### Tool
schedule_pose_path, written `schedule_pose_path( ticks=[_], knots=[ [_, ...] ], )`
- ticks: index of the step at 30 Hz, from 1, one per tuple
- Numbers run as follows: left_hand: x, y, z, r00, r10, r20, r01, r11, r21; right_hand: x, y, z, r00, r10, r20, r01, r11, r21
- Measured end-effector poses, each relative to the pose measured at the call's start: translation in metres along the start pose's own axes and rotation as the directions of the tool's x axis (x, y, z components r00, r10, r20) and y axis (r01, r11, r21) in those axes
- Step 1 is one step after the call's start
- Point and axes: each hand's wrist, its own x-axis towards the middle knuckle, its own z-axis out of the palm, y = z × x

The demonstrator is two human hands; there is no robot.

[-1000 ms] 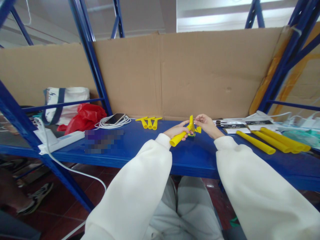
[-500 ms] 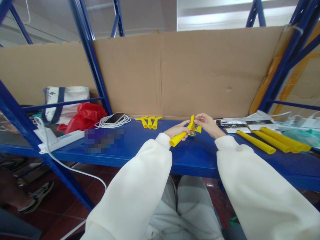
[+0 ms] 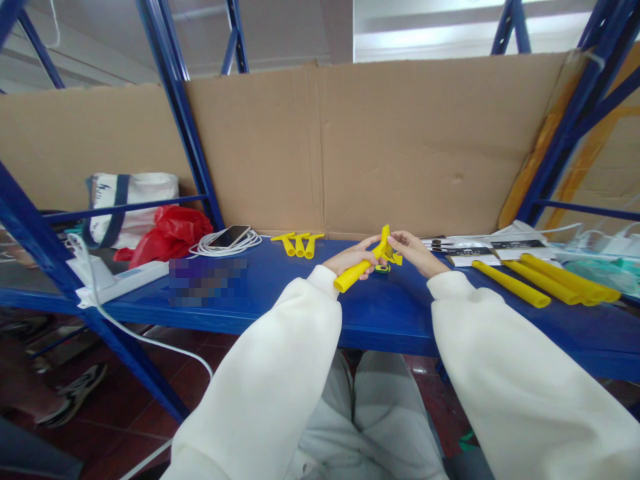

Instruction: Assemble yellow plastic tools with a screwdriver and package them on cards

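Observation:
My left hand (image 3: 356,259) is wrapped round a yellow tube with a flared head (image 3: 353,275), its open round end tilted toward me. At the tube's far end, the fingers of my right hand (image 3: 407,248) are closed on the head from the right. Just below my hands, a small yellow-and-dark object (image 3: 383,269) lies on the blue tabletop (image 3: 300,300); its kind is unclear. Beside it a small yellow piece (image 3: 397,259) shows, partly hidden by my right fingers.
Three yellow T-shaped pieces (image 3: 301,247) lie near the cardboard wall (image 3: 425,147). Several plain yellow tubes (image 3: 550,280) rest at right, near black-and-white packets (image 3: 470,257). On the left are a phone (image 3: 234,236) on a coiled white cable, a power strip (image 3: 123,283) and a red bag (image 3: 173,233).
The tube has shifted slightly left and toward me with my left hand. My right fingers have come lower and closer onto its head. The small yellow-and-dark object is more visible.

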Motion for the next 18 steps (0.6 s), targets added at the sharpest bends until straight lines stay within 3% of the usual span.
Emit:
schedule_pose_path(
  ticks=[5,14,18],
  knots=[
    [0.0,0.0,0.001,1.0,0.011,-0.026,-0.012,1.0,-0.025,-0.002,-0.005,0.002,0.997,0.048,0.066,-0.049,0.999,0.011],
    [0.004,-0.002,0.005,0.997,0.051,-0.062,-0.056,0.996,-0.072,-0.005,-0.004,0.008,0.992,0.108,0.06,-0.108,0.994,-0.003],
    [0.004,-0.001,0.008,0.993,0.041,-0.115,-0.053,0.992,-0.111,-0.004,0.0,0.012,0.998,0.05,0.025,-0.048,0.996,-0.07]
  ],
)
